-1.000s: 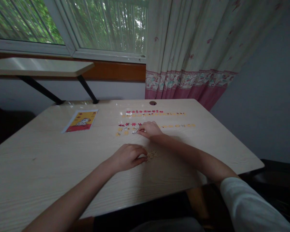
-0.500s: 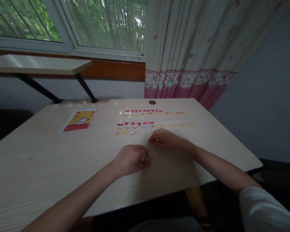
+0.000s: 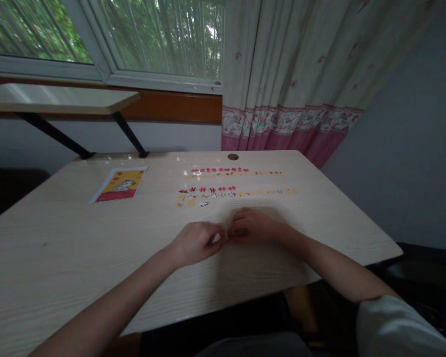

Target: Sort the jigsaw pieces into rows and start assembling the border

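Pale desk (image 3: 78,253): both hands (image 3: 197,243) (image 3: 251,225) curled narrow, nearly touching, contents unclear; puzzle pieces (image 3: 201,190) rowed beyond; picture sheet (image 3: 119,186) at left.

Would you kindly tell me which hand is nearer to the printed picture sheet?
Left. The left hand is below and right of the picture sheet in view; the right hand is farther rightward.

The table (image 3: 96,248) is pale beige with fine wood grain. Puzzle pieces (image 3: 202,190) show red, yellow, and white marked with black. The picture sheet (image 3: 134,175) at left is yellow above, red below. The far curtain (image 3: 293,119) is cream with scattered pink motifs, a floral band and a pink hem.
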`<state>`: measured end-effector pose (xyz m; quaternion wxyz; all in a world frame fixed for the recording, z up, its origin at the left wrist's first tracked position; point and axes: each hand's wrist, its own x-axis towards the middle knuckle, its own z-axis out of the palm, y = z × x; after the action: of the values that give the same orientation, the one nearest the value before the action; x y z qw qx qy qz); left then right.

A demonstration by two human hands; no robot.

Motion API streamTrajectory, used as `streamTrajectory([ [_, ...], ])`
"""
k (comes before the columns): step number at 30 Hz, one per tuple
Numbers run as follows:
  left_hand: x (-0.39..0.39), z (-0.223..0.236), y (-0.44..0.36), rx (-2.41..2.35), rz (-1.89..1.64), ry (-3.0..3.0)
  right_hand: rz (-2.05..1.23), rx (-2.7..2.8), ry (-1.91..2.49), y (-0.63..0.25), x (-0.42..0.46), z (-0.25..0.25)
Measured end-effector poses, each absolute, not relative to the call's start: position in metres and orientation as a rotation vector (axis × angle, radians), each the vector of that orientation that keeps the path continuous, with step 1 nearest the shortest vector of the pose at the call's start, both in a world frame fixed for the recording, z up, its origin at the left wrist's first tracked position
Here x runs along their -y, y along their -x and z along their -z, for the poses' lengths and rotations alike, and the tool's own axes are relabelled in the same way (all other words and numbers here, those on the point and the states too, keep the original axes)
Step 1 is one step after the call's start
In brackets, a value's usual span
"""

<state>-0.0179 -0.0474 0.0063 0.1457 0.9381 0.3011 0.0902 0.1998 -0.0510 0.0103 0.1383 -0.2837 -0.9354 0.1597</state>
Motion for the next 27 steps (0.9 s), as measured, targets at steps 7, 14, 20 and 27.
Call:
streamTrajectory([
  [7,0.043,-0.009,0.020,-0.968,-0.405,-2.510,-0.428,2.438,1.086,-0.197,0.049,-0.010],
  [14,0.037,-0.006,0.016,-0.991,-0.668,-1.998,-0.304,2.219,1.027,-0.197,0.048,-0.004],
  [20,0.033,-0.004,0.016,-0.982,-0.700,-1.889,0.018,2.177,0.870,-0.201,0.042,0.000],
  [27,0.039,-0.007,0.020,-0.955,-0.439,-2.337,0.221,2.025,0.939,-0.215,0.037,-0.010],
])
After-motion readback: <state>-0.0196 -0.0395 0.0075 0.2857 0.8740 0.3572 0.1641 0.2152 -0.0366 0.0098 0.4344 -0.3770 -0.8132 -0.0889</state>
